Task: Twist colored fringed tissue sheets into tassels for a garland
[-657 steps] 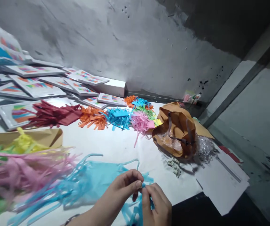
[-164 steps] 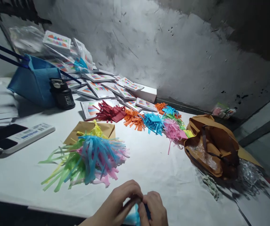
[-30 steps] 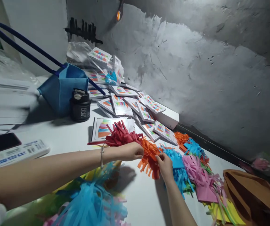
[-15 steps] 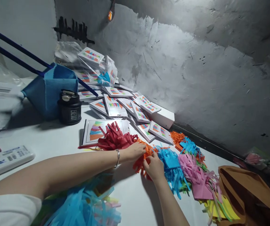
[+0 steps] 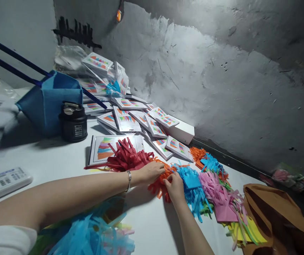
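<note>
My left hand [image 5: 152, 172] reaches in from the left, fingers closed on orange fringed paper [image 5: 158, 187]. On the other side of that bunch, my right hand [image 5: 175, 186] pinches it between thumb and fingers. Fingers partly hide the paper where both hands meet it. Dark red fringed paper [image 5: 126, 156] lies just left of my left hand, over a flat white package [image 5: 106, 150]. To the right of my right hand is blue fringed paper [image 5: 191, 179], followed by pink fringed paper [image 5: 224, 212] and yellow fringed paper [image 5: 252, 232].
Behind the hands, several white packs [image 5: 126, 118] with colourful pictures are heaped against the wall. A black lidded cup [image 5: 74, 124] and a blue bag [image 5: 53, 102] stand left. More blue fringe [image 5: 90, 233] hangs in the near foreground; brown cloth [image 5: 279, 209] lies right.
The view has shifted slightly, moving the surroundings a little leftward. Both hands stay on the orange fringed paper, with only a small shift in the right fingers.
</note>
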The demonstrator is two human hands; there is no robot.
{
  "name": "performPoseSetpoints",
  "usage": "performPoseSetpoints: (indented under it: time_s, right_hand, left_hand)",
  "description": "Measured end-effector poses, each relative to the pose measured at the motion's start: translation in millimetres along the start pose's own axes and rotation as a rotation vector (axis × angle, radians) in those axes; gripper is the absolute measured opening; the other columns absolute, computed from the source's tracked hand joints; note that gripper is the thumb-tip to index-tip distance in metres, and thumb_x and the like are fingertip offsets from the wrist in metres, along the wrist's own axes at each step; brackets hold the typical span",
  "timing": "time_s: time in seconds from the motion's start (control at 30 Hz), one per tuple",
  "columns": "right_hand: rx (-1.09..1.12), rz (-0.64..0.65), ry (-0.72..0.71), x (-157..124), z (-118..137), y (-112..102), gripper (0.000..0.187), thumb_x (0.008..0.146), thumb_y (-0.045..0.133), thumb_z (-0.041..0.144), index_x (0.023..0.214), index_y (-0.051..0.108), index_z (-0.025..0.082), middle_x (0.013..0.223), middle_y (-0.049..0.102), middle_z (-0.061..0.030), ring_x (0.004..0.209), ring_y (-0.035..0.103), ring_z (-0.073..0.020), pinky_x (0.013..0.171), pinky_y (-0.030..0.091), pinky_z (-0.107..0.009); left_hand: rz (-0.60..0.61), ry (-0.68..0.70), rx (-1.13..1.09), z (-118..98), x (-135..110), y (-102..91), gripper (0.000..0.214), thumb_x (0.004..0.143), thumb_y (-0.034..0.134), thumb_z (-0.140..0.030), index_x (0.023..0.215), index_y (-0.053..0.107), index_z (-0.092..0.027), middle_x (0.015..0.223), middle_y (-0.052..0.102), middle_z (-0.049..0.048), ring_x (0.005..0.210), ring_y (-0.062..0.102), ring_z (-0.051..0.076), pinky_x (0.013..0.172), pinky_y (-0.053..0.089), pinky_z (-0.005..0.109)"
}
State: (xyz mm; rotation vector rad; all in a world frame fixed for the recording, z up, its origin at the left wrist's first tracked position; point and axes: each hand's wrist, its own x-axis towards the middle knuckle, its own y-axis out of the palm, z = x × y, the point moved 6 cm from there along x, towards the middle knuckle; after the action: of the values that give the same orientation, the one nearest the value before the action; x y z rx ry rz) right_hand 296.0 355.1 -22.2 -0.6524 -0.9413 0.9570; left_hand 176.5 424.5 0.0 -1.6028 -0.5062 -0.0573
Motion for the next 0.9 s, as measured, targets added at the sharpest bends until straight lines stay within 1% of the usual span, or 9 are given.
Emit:
performPoseSetpoints:
  time_s: [0.13,0.23,0.4,0.5,0.57,0.63,0.7,0.8,0.9]
  right_hand:
    - [0.124,-0.091,0.023,-2.9,-9.5,-2.9,0.03,0.095,0.065,0.041,0.078,0.06,0.017,0.081,0.061,0.0023,0.073,0.059,-0.0118,0.072,0.051,-0.03]
    - [0.223,-0.18,0.06,-8.4,-15.8,-7.7,0.03,0.096,0.063,0.043,0.081,0.06,0.017,0.084,0.061,0.0014,0.076,0.059,-0.013,0.075,0.051,-0.032]
    - [0.426,-0.307,0.076,-16.9,-12.8,-18.8,0.032,0.096,0.059,0.048,0.088,0.061,0.017,0.092,0.062,-0.0009,0.088,0.061,-0.0165,0.084,0.051,-0.037]
    - [0.571,-0.329,0.075,-15.9,-7.1,-16.6,0.034,0.096,0.059,0.05,0.088,0.06,0.017,0.086,0.061,0.0008,0.081,0.061,-0.0147,0.078,0.052,-0.034]
    - [0.669,-0.35,0.104,-13.6,-7.9,-11.5,0.035,0.097,0.057,0.051,0.089,0.06,0.017,0.08,0.06,0.0022,0.073,0.06,-0.0128,0.071,0.052,-0.031]
    - [0.752,-0.399,0.147,-11.3,-13.6,-7.5,0.035,0.098,0.057,0.051,0.091,0.06,0.017,0.078,0.06,0.0028,0.069,0.061,-0.0117,0.067,0.053,-0.029]
    - [0.806,-0.477,0.19,-9.0,-23.6,-8.6,0.033,0.097,0.059,0.049,0.091,0.061,0.016,0.079,0.061,0.0027,0.069,0.061,-0.0114,0.066,0.054,-0.029]
    - [0.836,-0.657,0.259,-5.3,-46.7,-25.3,0.027,0.096,0.064,0.042,0.093,0.062,0.016,0.083,0.062,0.0024,0.071,0.061,-0.0113,0.067,0.054,-0.028]
    - [0.842,-0.868,0.323,-2.1,-76.8,-58.4,0.023,0.096,0.065,0.038,0.101,0.063,0.016,0.093,0.064,0.0001,0.077,0.063,-0.0124,0.071,0.055,-0.03]
  left_hand:
    - [0.018,0.079,-0.02,-14.4,1.9,-1.7,0.018,0.099,0.063,-0.032,0.106,0.067,-0.015,0.108,0.068,0.0063,0.096,0.066,0.021,0.086,0.056,0.041]
    - [0.043,0.078,-0.036,-17.8,3.3,-1.4,0.018,0.098,0.063,-0.033,0.101,0.067,-0.015,0.107,0.068,0.0061,0.097,0.065,0.022,0.089,0.054,0.042]
    - [0.1,-0.04,-0.099,-12.1,7.5,0.6,0.027,0.098,0.063,-0.041,0.1,0.067,-0.015,0.1,0.069,0.0055,0.089,0.067,0.02,0.081,0.057,0.039]
    - [0.139,-0.109,-0.157,-8.1,12.2,1.5,0.027,0.101,0.059,-0.04,0.104,0.066,-0.014,0.096,0.07,0.0041,0.08,0.068,0.017,0.073,0.059,0.034]
    - [0.157,-0.152,-0.177,-4.9,15.2,0.4,0.024,0.101,0.06,-0.036,0.107,0.066,-0.014,0.097,0.07,0.0039,0.079,0.068,0.017,0.072,0.06,0.033]
    - [0.158,-0.196,-0.171,-0.9,16.8,-3.6,0.023,0.1,0.061,-0.034,0.109,0.066,-0.014,0.102,0.07,0.0047,0.084,0.069,0.018,0.075,0.06,0.035]
    - [0.146,-0.233,-0.148,3.8,16.7,-10.9,0.022,0.1,0.062,-0.033,0.112,0.066,-0.014,0.108,0.07,0.0059,0.09,0.069,0.02,0.08,0.06,0.038]
    - [0.117,-0.277,-0.106,13.7,13.8,-26.3,0.023,0.1,0.062,-0.032,0.115,0.066,-0.015,0.114,0.069,0.0074,0.097,0.068,0.022,0.086,0.059,0.041]
    - [0.065,-0.333,-0.074,30.7,10.8,-46.5,0.024,0.099,0.062,-0.032,0.117,0.065,-0.016,0.116,0.068,0.008,0.099,0.068,0.022,0.087,0.059,0.043]
